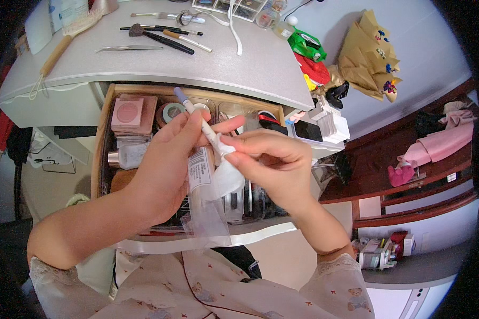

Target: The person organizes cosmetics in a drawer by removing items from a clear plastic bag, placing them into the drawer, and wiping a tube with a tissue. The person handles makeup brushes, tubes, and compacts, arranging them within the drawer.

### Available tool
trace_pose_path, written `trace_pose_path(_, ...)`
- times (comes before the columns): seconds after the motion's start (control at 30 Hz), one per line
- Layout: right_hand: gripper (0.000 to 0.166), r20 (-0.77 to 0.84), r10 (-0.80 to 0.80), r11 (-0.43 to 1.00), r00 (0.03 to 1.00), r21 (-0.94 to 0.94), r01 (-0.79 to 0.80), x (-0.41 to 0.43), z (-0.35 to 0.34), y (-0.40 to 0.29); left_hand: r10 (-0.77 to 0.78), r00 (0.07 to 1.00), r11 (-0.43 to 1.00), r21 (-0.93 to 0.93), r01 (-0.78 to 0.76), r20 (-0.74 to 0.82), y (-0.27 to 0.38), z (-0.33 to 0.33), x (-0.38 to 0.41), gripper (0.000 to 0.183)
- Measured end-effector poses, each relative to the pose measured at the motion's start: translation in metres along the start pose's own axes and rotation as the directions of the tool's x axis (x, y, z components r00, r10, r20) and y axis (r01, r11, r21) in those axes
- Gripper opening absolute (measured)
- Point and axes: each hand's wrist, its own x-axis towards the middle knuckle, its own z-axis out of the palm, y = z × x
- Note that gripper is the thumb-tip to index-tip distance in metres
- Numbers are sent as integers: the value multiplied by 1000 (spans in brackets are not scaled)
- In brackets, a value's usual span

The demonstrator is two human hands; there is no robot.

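My left hand (pixel 155 171) grips a slim white cosmetic stick (pixel 189 106) with a lilac end pointing up and away from me. My right hand (pixel 281 167) pinches a white wipe or cotton pad (pixel 230 179) around the stick's near end. Below the left fingers hangs a clear plastic sleeve (pixel 207 225) with a printed label; whether that hand also holds it is hard to tell. Both hands are above an open drawer (pixel 102 147) filled with cosmetics, including a pink compact (pixel 128 112) and a bottle (pixel 129 154). The hands and sleeve hide part of its contents.
On the white tabletop (pixel 84 60) lie several makeup brushes (pixel 163 40), tweezers (pixel 131 48) and a wooden-handled hairbrush (pixel 58 54). A dark-screened device (pixel 308 131) and white packets (pixel 333 123) sit right of the drawer. A paper-wrapped bouquet (pixel 363 60) stands by the wall.
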Motion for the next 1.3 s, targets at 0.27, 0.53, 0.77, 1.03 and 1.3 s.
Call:
trace_pose_path(0.27,2,-599,-172,985,782,-111,132,16,-37,-1,183,982,932,328,-157,-50,-9,10,3,19)
trace_pose_path(0.53,10,-719,-191,969,668,-29,246,24,-64,2,-157,988,459,886,62,12,-37,-11,10,26)
trace_pose_path(0.77,10,-683,-163,974,712,2,226,26,-57,4,-270,956,273,961,-35,112,-48,-17,11,21)
trace_pose_path(1.03,10,-725,-169,970,667,-1,245,27,-62,-1,-332,702,-391,585,-710,630,-38,-7,29,38)
trace_pose_path(1.3,10,-733,-171,966,659,7,258,29,-67,7,-570,642,-615,251,-747,513,-60,7,38,37)
